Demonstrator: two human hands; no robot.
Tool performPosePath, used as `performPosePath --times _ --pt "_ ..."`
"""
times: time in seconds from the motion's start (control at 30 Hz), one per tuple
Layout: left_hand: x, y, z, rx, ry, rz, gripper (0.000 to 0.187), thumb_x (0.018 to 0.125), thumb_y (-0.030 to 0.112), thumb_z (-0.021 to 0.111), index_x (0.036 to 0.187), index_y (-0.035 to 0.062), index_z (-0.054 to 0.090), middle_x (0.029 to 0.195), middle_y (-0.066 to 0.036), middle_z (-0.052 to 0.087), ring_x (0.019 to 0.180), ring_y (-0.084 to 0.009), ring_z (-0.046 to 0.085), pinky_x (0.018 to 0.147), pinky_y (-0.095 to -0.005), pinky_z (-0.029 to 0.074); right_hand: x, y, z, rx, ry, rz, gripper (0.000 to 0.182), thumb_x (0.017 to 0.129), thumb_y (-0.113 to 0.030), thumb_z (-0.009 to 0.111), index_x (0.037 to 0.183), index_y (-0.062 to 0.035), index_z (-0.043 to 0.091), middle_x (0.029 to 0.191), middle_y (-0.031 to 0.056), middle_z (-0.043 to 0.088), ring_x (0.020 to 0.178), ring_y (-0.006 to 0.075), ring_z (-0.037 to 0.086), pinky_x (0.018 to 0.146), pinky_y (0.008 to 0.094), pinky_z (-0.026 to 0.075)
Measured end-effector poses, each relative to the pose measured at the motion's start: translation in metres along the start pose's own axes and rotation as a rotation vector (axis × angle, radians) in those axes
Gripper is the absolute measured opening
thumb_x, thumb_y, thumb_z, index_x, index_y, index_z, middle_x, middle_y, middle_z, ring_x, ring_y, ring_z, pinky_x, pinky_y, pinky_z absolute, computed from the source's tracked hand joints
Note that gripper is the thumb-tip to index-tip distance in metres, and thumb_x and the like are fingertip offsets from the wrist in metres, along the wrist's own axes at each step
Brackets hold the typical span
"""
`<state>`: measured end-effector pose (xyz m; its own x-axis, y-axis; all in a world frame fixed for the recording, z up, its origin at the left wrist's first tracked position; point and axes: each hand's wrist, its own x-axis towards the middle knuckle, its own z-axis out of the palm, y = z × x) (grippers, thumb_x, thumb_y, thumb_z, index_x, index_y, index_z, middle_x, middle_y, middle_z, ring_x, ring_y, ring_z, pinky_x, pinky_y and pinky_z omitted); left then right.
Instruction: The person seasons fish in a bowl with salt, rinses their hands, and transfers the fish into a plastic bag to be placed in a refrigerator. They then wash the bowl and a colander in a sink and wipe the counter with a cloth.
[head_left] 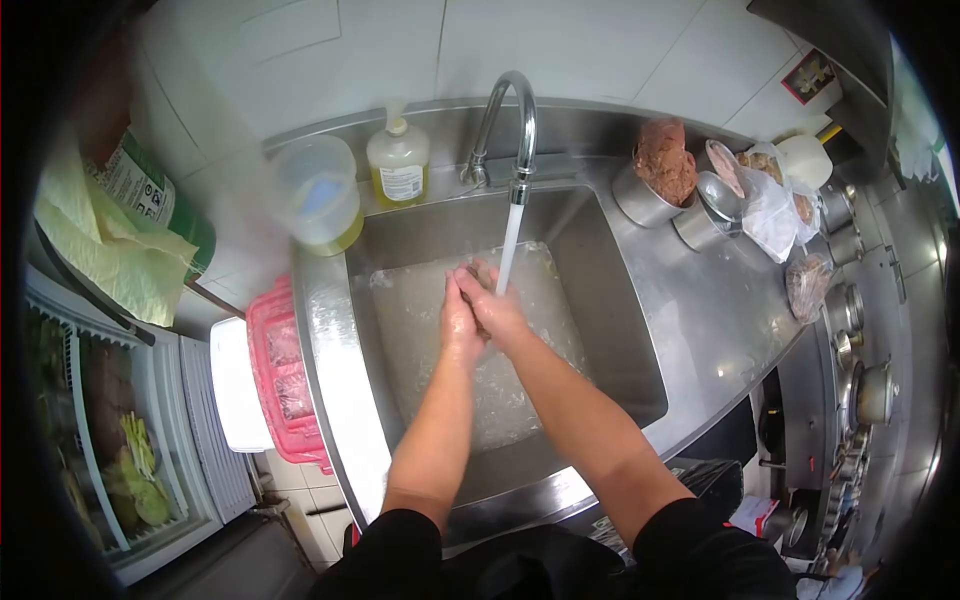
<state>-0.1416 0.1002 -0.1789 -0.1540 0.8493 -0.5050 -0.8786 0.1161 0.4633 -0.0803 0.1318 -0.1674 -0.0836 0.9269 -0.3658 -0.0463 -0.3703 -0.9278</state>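
My left hand (459,318) and my right hand (497,310) are pressed together over a steel sink (620,330), palms rubbing against each other. A stream of water (509,250) falls from the curved tap (510,120) and lands just right of my fingertips. Neither hand holds an object. The sink bottom is covered with water. Black sleeves reach to my elbows.
A soap bottle (398,160) and a plastic container with yellow liquid (318,192) stand behind the sink at left. A pink basket (275,370) hangs at the sink's left. Steel bowls with meat (662,170) and bagged food (770,200) crowd the right counter. Pots (872,392) sit at far right.
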Motion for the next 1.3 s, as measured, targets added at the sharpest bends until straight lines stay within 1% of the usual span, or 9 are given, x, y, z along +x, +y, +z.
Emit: performPosePath --times 0.13,0.3,0.6,0.9,1.0,1.1,1.17,1.23,1.3 --pt "-0.015 -0.034 0.015 0.128 -0.118 0.137 0.081 0.096 0.065 0.036 0.143 -0.0009 0.037 0.147 -0.018 0.038 0.13 -0.0292 0.044 0.11 -0.0395 0.034 0.009 -0.01 -0.016 -0.151 -0.144 -0.157 0.046 0.085 -0.026 0.073 0.118 0.0038 0.061 0.107 0.0114 0.067 0.095 0.0153 0.062 0.081 0.0325 0.051" --pt "0.007 -0.009 -0.005 -0.047 -0.26 -0.302 0.089 0.089 0.075 0.037 0.142 0.0025 0.039 0.141 -0.018 0.045 0.129 -0.0325 0.046 0.105 -0.0481 0.039 -0.007 -0.025 -0.022 -0.523 0.033 -0.133 0.032 0.086 -0.021 0.071 0.106 0.0037 0.066 0.096 0.0109 0.069 0.089 0.0156 0.063 0.075 0.0314 0.053" --pt "0.017 -0.005 -0.054 0.681 -0.543 -0.605 0.04 0.085 0.017 0.068 0.12 0.0063 0.054 0.084 -0.004 0.06 0.072 -0.0175 0.061 0.051 -0.0315 0.047 -0.009 -0.009 -0.055 0.103 -0.428 0.086 0.033 0.088 -0.017 0.066 0.114 0.0026 0.059 0.097 0.0091 0.063 0.086 0.0154 0.06 0.071 0.0324 0.051" --pt "-0.003 -0.064 -0.073 1.886 -0.627 0.245 0.046 0.084 0.028 0.067 0.123 0.007 0.059 0.109 -0.016 0.068 0.094 -0.0272 0.067 0.074 -0.0432 0.052 -0.033 0.032 -0.056 -0.525 0.057 -0.183 0.036 0.094 -0.032 0.057 0.092 0.0027 0.065 0.082 0.018 0.067 0.076 0.0229 0.062 0.072 0.0365 0.049" --pt "-0.049 -0.036 -0.025 2.51 -0.759 -0.164 0.047 0.084 0.034 0.067 0.124 0.0103 0.061 0.126 -0.017 0.061 0.113 -0.0334 0.061 0.091 -0.0461 0.048 -0.044 0.087 -0.079 -0.596 0.184 0.104 0.047 0.095 -0.043 0.053 0.094 0.0019 0.068 0.089 0.0239 0.067 0.085 0.0288 0.066 0.077 0.0405 0.05" --pt "0.018 0.007 -0.066 2.347 -0.725 -0.196 0.038 0.087 0.035 0.063 0.113 0.0083 0.067 0.12 -0.019 0.063 0.109 -0.0316 0.062 0.092 -0.0454 0.048 -0.065 0.111 -0.112 -0.599 0.221 0.144 0.054 0.096 -0.049 0.051 0.103 0.0019 0.067 0.095 0.0258 0.068 0.094 0.034 0.067 0.084 0.0426 0.051" --pt "0.149 0.048 -0.135 2.586 -0.84 0.444 0.026 0.086 0.024 0.059 0.1 0.0027 0.066 0.104 -0.017 0.066 0.087 -0.0333 0.064 0.078 -0.0469 0.05 -0.091 0.085 -0.126 -0.784 0.345 0.087 0.062 0.095 -0.053 0.049 0.116 0.0031 0.063 0.111 0.0259 0.065 0.107 0.0371 0.062 0.094 0.0464 0.047" --pt "0.171 0.079 -0.099 0.756 -0.417 0.04 0.035 0.094 0.016 0.048 0.127 0.003 0.052 0.119 -0.013 0.06 0.108 -0.0249 0.058 0.094 -0.0406 0.046 -0.105 0.059 -0.151 -0.522 0.211 0.186 0.06 0.094 -0.052 0.051 0.117 0.0022 0.063 0.118 0.0253 0.062 0.111 0.0373 0.059 0.098 0.0463 0.044" --pt "0.197 0.109 -0.049 0.367 -0.305 0.021 0.038 0.098 0.023 0.048 0.129 0.0024 0.051 0.122 -0.014 0.058 0.113 -0.0284 0.056 0.1 -0.0442 0.045 -0.087 0.094 -0.161 -0.572 0.424 0.0 0.053 0.094 -0.049 0.052 0.111 0.0002 0.065 0.101 0.0243 0.066 0.098 0.0388 0.063 0.09 0.0476 0.048"
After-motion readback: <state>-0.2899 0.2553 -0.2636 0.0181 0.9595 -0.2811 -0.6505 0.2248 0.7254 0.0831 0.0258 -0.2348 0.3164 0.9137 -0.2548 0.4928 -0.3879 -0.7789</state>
